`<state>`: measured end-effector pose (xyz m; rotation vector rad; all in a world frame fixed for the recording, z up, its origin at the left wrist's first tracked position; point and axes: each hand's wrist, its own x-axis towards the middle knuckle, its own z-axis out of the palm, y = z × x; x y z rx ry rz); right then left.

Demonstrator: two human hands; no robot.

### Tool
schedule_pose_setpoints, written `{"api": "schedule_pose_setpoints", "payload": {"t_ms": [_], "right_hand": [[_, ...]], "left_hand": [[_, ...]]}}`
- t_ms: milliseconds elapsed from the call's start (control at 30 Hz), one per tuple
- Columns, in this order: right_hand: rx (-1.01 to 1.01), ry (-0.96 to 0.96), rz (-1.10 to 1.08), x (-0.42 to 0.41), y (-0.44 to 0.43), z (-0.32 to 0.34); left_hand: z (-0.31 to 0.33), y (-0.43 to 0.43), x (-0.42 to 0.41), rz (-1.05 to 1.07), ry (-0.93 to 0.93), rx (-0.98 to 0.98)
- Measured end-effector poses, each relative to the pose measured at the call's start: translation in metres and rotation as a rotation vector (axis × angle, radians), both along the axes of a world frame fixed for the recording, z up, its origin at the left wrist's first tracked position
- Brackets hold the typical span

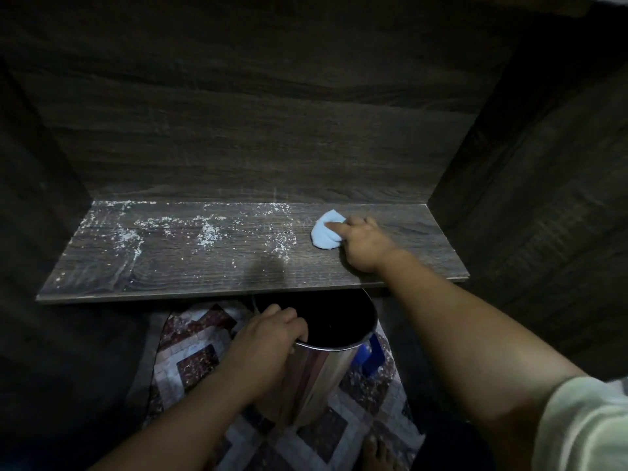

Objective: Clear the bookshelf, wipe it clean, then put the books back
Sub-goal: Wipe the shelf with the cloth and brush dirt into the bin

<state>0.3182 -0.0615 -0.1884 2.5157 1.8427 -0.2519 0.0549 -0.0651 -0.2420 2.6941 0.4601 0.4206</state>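
The shelf [238,266] lay rigid and bare of books, white dust [207,232] spread beyond the fingertips; below it the left hand [265,338] clamped the steel bin's [326,355] rim (probably light); the right hand [363,243] pinched the soft, limp cloth [323,234] flat.

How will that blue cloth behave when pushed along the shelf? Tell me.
The cloth looks soft and bunched under the right hand, so it will probably crumple rather than slide flat. It seems light. It may smear the white crumbs unless pressed down.
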Motion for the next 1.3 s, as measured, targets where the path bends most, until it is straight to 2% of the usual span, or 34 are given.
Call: {"api": "schedule_pose_setpoints", "payload": {"t_ms": [400, 567, 667, 733, 833, 933, 1067, 1200, 1300], "right_hand": [[-0.048, 0.079, 0.118, -0.066, -0.061, 0.021], [-0.064, 0.406, 0.036, -0.072, -0.080, 0.040], [0.147, 0.555, -0.098, -0.065, -0.085, 0.046], [0.299, 0.521, -0.191, -0.061, -0.084, 0.044], [0.403, 0.369, -0.279, -0.057, -0.076, 0.031], [0.343, 0.259, -0.282, -0.059, -0.068, 0.013], [0.179, 0.136, -0.130, -0.076, -0.063, -0.004], [0.049, 0.347, -0.047, -0.087, -0.067, 0.020], [0.221, 0.516, -0.128, -0.083, -0.075, 0.048]], "left_hand": [[0.001, -0.010, -0.011, 0.031, 0.047, -0.035], [0.001, -0.014, -0.013, 0.038, 0.043, -0.040], [0.002, -0.014, -0.012, 0.038, 0.040, -0.039], [0.002, -0.012, -0.010, 0.036, 0.034, -0.044], [0.001, -0.010, -0.010, 0.041, 0.028, -0.063], [0.001, -0.007, -0.011, 0.049, 0.031, -0.057], [0.003, -0.006, -0.013, 0.054, 0.026, -0.044], [0.007, -0.004, -0.014, 0.049, 0.022, -0.035], [0.011, -0.004, -0.015, 0.046, 0.020, -0.042]]}}
